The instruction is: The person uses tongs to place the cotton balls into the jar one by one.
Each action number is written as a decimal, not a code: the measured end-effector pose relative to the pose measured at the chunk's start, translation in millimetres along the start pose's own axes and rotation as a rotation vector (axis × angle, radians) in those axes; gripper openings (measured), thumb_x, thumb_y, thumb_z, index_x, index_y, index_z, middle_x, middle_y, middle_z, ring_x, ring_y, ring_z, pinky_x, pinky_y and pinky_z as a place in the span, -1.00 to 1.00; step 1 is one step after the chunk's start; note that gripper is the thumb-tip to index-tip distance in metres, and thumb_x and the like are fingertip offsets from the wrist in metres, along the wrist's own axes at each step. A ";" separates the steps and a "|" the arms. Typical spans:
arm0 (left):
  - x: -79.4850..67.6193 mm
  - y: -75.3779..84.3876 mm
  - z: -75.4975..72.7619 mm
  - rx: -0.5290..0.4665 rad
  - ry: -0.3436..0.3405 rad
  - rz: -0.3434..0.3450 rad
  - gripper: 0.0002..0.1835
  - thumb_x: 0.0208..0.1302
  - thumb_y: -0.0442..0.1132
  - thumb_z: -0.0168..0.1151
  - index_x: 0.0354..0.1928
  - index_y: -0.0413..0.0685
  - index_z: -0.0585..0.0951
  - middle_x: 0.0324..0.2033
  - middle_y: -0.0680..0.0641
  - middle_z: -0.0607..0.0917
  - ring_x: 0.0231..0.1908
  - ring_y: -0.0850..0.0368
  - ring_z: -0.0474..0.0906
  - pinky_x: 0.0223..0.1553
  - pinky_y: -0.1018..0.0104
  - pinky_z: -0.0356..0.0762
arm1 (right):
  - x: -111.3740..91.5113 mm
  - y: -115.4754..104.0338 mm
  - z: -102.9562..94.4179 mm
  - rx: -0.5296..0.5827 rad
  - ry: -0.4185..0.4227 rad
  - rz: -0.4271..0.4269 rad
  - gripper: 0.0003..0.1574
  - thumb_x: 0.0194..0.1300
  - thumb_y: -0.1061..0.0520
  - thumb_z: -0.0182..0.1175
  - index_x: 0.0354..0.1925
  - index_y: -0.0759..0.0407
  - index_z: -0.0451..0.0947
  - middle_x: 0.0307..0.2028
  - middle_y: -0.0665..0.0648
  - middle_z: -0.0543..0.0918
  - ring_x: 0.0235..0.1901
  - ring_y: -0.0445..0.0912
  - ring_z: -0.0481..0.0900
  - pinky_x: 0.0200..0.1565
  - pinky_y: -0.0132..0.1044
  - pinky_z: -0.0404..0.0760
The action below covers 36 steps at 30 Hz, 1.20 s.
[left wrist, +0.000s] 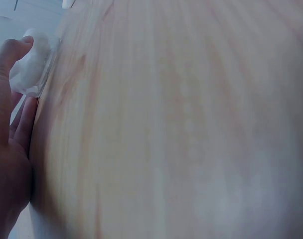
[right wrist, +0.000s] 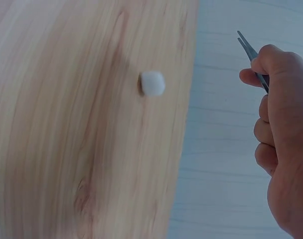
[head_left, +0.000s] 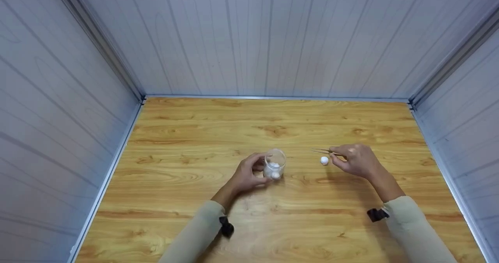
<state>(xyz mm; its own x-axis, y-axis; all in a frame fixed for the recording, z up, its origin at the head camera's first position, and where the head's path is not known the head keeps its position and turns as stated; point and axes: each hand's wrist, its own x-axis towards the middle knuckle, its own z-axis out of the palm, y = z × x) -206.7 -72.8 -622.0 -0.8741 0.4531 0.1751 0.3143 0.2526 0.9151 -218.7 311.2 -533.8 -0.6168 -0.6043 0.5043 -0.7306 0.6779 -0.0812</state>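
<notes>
My left hand (head_left: 248, 173) grips a small clear glass cup (head_left: 282, 162) from its left side, thumb in front and fingers behind. Several white cotton balls (head_left: 275, 175) lie in the bottom of the cup; in the left wrist view the thumb partly covers them. Thin metal tweezers (head_left: 321, 151) are pinched in my right hand (head_left: 355, 161), their tips pointing left and slightly apart, with nothing between them. One loose cotton ball (head_left: 324, 160) sits on the table just below the tweezers. The right wrist view shows this ball (right wrist: 152, 83) well apart from the tweezer tips (right wrist: 242, 41).
The wood-grain table (head_left: 218, 134) is bordered by pale panel walls (head_left: 249, 40) at the back and on both sides, with metal strips along its edges. Black wrist straps (head_left: 226, 227) hang at both sleeves.
</notes>
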 end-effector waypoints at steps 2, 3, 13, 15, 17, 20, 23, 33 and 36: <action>0.2 0.4 -0.5 0.012 -0.003 0.004 -0.24 0.06 -0.16 0.59 0.34 0.18 0.49 0.12 -0.05 0.64 0.10 0.06 0.63 0.13 0.21 0.71 | -4.0 3.2 -0.1 -0.011 -0.007 0.014 -0.82 0.13 0.16 0.45 -0.22 0.11 0.80 -0.41 0.09 0.84 -0.63 -0.15 0.68 -0.66 -0.32 0.53; 0.2 0.7 -0.8 0.017 -0.003 0.007 -0.24 0.06 -0.16 0.59 0.34 0.17 0.49 0.11 -0.05 0.64 0.10 0.06 0.63 0.13 0.23 0.72 | -6.1 4.7 -0.2 -0.017 -0.010 0.022 -0.82 0.13 0.16 0.45 -0.23 0.10 0.80 -0.42 0.09 0.84 -0.64 -0.15 0.68 -0.66 -0.32 0.53; -1.2 0.3 -0.5 0.010 -0.008 0.002 -0.24 0.09 -0.14 0.57 0.36 0.16 0.47 0.12 -0.05 0.64 0.13 0.06 0.63 0.15 0.24 0.70 | -19.3 13.5 0.3 -0.042 -0.021 0.075 -0.83 0.11 0.16 0.45 -0.25 0.08 0.80 -0.45 0.07 0.83 -0.67 -0.20 0.64 -0.66 -0.31 0.52; -1.0 -0.5 -0.1 0.001 -0.006 0.011 -0.23 0.09 -0.15 0.57 0.37 0.17 0.47 0.13 -0.06 0.63 0.13 0.04 0.62 0.15 0.21 0.71 | -21.3 14.8 1.5 -0.036 -0.026 0.083 -0.84 0.12 0.15 0.43 -0.25 0.07 0.80 -0.46 0.05 0.83 -0.70 -0.24 0.58 -0.66 -0.35 0.47; -0.7 -1.7 0.5 -0.010 -0.001 0.021 -0.24 0.08 -0.18 0.58 0.36 0.17 0.48 0.14 -0.07 0.63 0.13 0.01 0.62 0.14 0.17 0.71 | -23.5 16.4 3.1 -0.031 -0.032 0.093 -0.84 0.12 0.15 0.42 -0.25 0.06 0.80 -0.48 0.05 0.82 -0.73 -0.28 0.50 -0.66 -0.39 0.41; -0.3 -3.1 0.9 -0.014 0.006 0.032 -0.24 0.07 -0.20 0.58 0.34 0.16 0.49 0.13 -0.08 0.63 0.11 0.00 0.63 0.13 0.15 0.72 | -26.6 19.4 5.5 -0.028 -0.041 0.108 -0.84 0.13 0.14 0.42 -0.25 0.06 0.81 -0.52 0.04 0.81 -0.74 -0.34 0.36 -0.66 -0.43 0.33; 0.3 -3.5 1.1 -0.012 0.013 0.046 -0.25 0.06 -0.21 0.59 0.34 0.10 0.50 0.11 -0.09 0.64 0.09 0.01 0.64 0.11 0.17 0.73 | -29.4 22.7 7.3 -0.030 -0.046 0.110 -0.83 0.12 0.14 0.42 -0.25 0.06 0.81 -0.53 0.03 0.80 -0.73 -0.37 0.30 -0.66 -0.42 0.32; 0.9 -1.7 1.7 -0.007 0.016 0.038 -0.23 0.05 -0.20 0.60 0.34 0.00 0.50 0.10 -0.09 0.64 0.08 0.02 0.64 0.10 0.17 0.73 | -35.6 26.9 8.9 -0.029 -0.115 0.173 -0.84 0.14 0.10 0.42 -0.26 0.07 0.81 -0.54 0.05 0.80 -0.69 -0.33 0.40 -0.61 -0.27 0.51; 1.0 -2.6 1.6 -0.017 0.017 0.043 -0.23 0.05 -0.21 0.60 0.34 -0.01 0.50 0.10 -0.11 0.64 0.07 -0.02 0.64 0.09 0.10 0.74 | -36.4 26.9 8.0 -0.032 -0.170 0.213 -0.84 0.17 0.07 0.40 -0.25 0.05 0.81 -0.56 0.02 0.78 -0.69 -0.33 0.34 -0.60 -0.28 0.48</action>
<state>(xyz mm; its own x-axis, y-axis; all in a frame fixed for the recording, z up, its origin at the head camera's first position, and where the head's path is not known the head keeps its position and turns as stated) -207.9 -71.6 -624.8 -0.8662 0.4484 0.2206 0.3455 0.2184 0.9127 -218.2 348.1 -561.3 -0.7980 -0.5061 0.3272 -0.5710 0.8086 -0.1417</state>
